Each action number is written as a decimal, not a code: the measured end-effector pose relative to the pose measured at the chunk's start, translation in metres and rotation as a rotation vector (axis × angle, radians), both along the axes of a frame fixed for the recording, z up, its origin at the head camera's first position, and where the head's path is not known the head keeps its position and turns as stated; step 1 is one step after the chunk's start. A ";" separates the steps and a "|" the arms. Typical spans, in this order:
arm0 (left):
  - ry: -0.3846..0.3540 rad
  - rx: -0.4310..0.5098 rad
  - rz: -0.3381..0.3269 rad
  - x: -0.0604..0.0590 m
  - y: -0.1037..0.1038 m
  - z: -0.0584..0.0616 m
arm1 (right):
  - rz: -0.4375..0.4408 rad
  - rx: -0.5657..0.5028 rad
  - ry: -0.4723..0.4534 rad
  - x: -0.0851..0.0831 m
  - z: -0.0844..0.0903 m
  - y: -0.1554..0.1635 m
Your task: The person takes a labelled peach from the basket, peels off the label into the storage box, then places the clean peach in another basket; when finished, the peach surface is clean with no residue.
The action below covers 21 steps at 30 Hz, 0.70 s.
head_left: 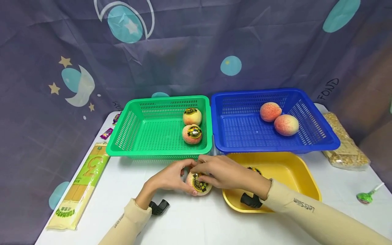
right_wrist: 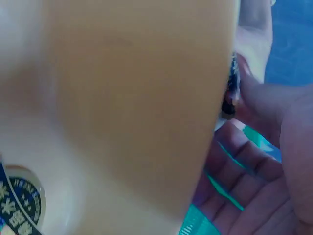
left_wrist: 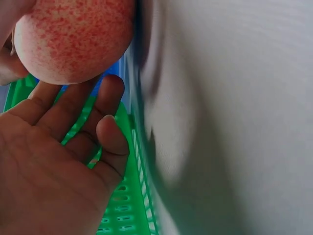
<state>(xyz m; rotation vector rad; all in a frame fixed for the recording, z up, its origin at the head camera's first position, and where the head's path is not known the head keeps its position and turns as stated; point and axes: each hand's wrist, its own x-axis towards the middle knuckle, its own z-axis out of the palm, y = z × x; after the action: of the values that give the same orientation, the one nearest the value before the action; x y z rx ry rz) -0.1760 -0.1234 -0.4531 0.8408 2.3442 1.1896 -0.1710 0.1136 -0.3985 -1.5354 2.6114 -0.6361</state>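
Note:
A pink-and-cream peach [head_left: 200,186] with a black-and-gold label [head_left: 199,183] on its upper side is held between both hands over the white table. My left hand [head_left: 171,175] grips it from the left, thumb at the near side; the left wrist view shows fingers under its speckled skin [left_wrist: 78,39]. From the right, my right hand [head_left: 222,172] holds the same peach, its thumb pressing at the label. Another label [head_left: 255,170] lies in the yellow basin [head_left: 306,173], partly hidden by the right forearm; the right wrist view also shows this label [right_wrist: 22,205].
A green basket [head_left: 159,153] behind the hands contains two labelled peaches [head_left: 192,134]. Two peaches without visible labels [head_left: 286,125] sit in the blue basket [head_left: 275,148]. Noodles [head_left: 78,187] and wrapped candies [head_left: 106,133] lie left; a bagged grain-like food [head_left: 346,143] and lollipop [head_left: 365,197] lie right.

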 end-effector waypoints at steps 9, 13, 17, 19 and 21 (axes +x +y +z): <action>-0.025 0.012 -0.023 0.000 0.001 0.002 | -0.085 -0.101 -0.135 0.000 0.001 -0.006; -0.012 0.015 -0.051 -0.001 0.001 0.001 | -0.065 -0.143 -0.153 -0.001 0.002 -0.003; -0.008 0.014 -0.069 -0.003 -0.002 -0.001 | -0.007 -0.208 -0.192 -0.004 0.003 0.004; -0.012 0.009 -0.062 -0.004 -0.004 -0.001 | 0.011 -0.253 -0.233 -0.005 0.004 0.009; -0.018 0.007 -0.052 -0.004 -0.006 -0.001 | 0.005 -0.293 -0.279 -0.006 0.005 0.015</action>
<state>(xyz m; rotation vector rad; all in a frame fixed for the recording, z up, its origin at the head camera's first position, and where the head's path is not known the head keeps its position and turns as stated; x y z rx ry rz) -0.1805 -0.1291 -0.4541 0.8842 2.2906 1.1799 -0.1775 0.1285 -0.3936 -1.3946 2.3857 -1.1831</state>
